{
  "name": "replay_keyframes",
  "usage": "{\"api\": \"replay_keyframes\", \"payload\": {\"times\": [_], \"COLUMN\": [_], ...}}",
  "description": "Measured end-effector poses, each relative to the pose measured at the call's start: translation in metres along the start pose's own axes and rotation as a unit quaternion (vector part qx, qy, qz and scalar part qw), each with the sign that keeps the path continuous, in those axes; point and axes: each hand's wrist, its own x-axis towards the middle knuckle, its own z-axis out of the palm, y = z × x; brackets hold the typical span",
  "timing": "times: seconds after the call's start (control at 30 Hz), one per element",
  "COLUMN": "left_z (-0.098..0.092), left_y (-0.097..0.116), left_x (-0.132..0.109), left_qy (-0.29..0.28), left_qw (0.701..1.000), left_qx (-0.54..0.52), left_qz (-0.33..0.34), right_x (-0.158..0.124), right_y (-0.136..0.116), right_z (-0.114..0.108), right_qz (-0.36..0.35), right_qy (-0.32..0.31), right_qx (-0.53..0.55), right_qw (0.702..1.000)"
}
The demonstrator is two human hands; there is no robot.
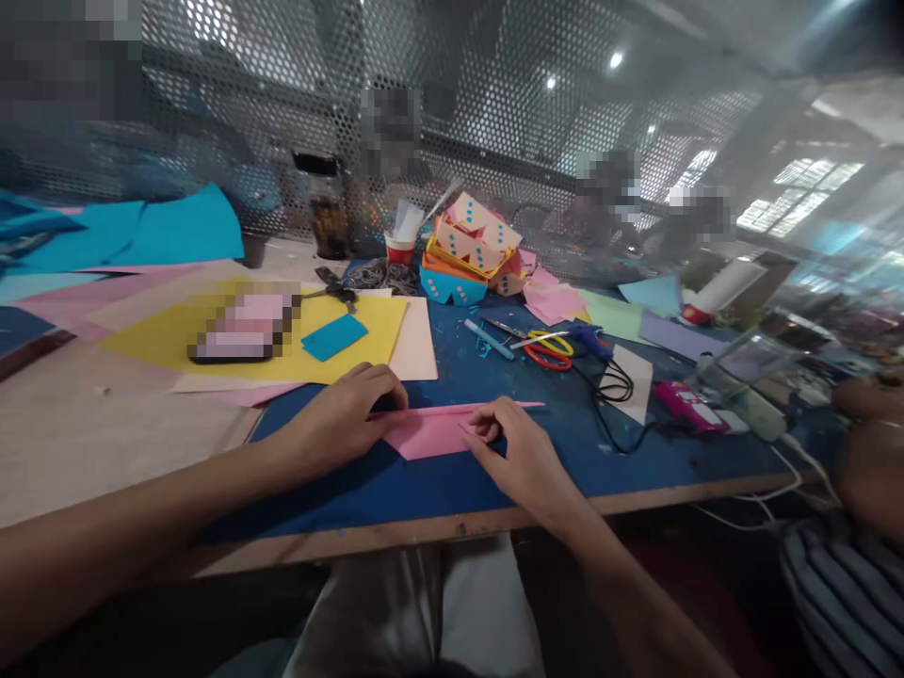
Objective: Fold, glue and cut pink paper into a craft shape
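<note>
A pink sheet of paper (430,441) lies on the blue tabletop in front of me, its far edge folded into a narrow strip. My left hand (363,407) has its fingers curled over the left end of that fold. Toward the other end, my right hand (514,450) is closed, thumb and fingers pinching the paper's right part. The strip's thin tip sticks out past my right hand. Scissors (547,348) with red and yellow handles lie beyond it, beside a light blue stick-like tube (489,339).
A phone (247,325) and a blue paper piece (335,337) rest on yellow paper (378,330). Behind stand paper baskets (456,287), a cup (400,247) and a jar (329,207). To the right are a blue glue gun (591,341), its cord, a magenta box (688,407) and another person's arm (876,471).
</note>
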Motion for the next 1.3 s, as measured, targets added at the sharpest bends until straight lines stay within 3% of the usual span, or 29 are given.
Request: {"api": "replay_keyframes", "payload": {"times": [0.17,0.27,0.33,0.4,0.5,0.57,0.87,1.3], "left_z": [-0.008,-0.014,-0.016,-0.017,-0.018,-0.019,-0.030,-0.035], "left_y": [0.002,-0.001,-0.002,-0.001,0.001,0.001,-0.013,-0.021], "left_x": [0.001,0.005,0.008,0.010,0.011,0.010,0.018,0.022], "left_qy": [0.023,0.034,0.037,0.038,0.034,0.023,0.000,-0.019], "left_qw": [0.997,0.990,0.983,0.977,0.967,0.961,0.949,0.948], "left_qx": [-0.066,-0.127,-0.166,-0.198,-0.234,-0.255,-0.288,-0.283], "left_qz": [-0.041,-0.056,-0.065,-0.075,-0.091,-0.102,-0.131,-0.141], "right_x": [-0.001,0.001,0.008,0.018,0.036,0.048,0.078,0.077], "right_y": [-0.003,-0.003,-0.002,-0.003,-0.009,-0.013,-0.002,0.004], "right_z": [-0.001,-0.004,-0.006,-0.007,-0.005,-0.002,0.009,0.011], "right_qz": [0.007,0.082,0.145,0.174,0.164,0.155,0.120,0.118], "right_qy": [0.096,0.156,0.140,0.087,0.016,0.000,0.019,0.033], "right_qx": [-0.001,0.033,0.116,0.206,0.261,0.260,0.237,0.234], "right_qw": [0.995,0.984,0.973,0.959,0.951,0.953,0.964,0.965]}}
